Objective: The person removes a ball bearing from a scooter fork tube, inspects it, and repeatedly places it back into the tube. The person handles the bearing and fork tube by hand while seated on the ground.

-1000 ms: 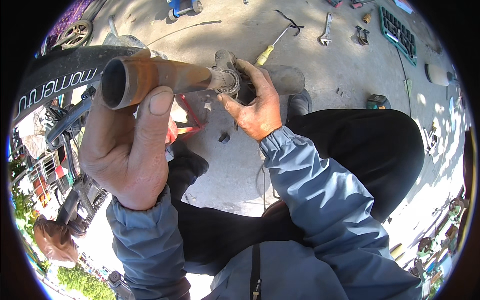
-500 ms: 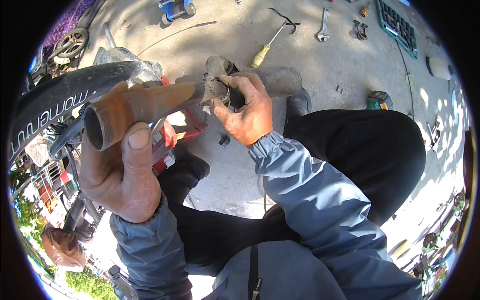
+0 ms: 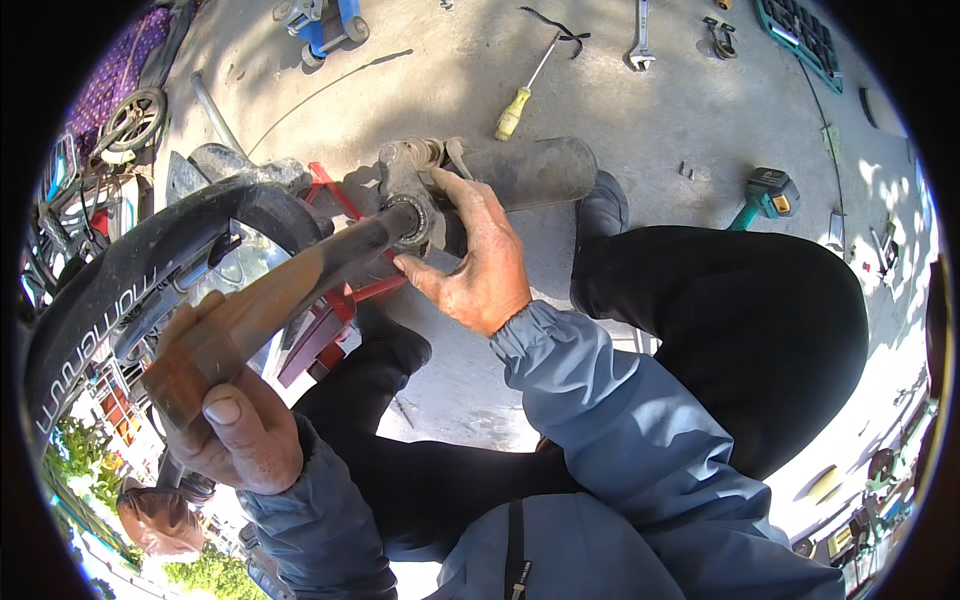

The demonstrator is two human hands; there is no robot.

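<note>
A rusty, dark steel tube (image 3: 280, 300) slants up to a grimy metal crown (image 3: 393, 160), where a ring bearing (image 3: 408, 215) sits round it. My left hand (image 3: 240, 440) grips the tube's near end from below, thumb on the near side. My right hand (image 3: 470, 275) has thumb and fingers about the crown and bearing; some fingertips are hidden behind the metal. A dark, dusty cylinder (image 3: 540, 170) extends rightward from the crown. Just left of the tube is a black bicycle frame (image 3: 200, 215), and a red metal stand or frame (image 3: 368, 287) lies below.
On the concrete floor (image 3: 430, 70) lie a yellow screwdriver (image 3: 513, 113), an adjustable wrench (image 3: 642, 40), a green cordless tool (image 3: 765, 195), a socket case (image 3: 800, 40) and a blue jack (image 3: 335, 30). My knees surround the work; bicycle parts (image 3: 135, 125) crowd the left side.
Both my hands and the tube have moved down and left. The tube's far end is lower in view, and its near opening has turned out of sight.
</note>
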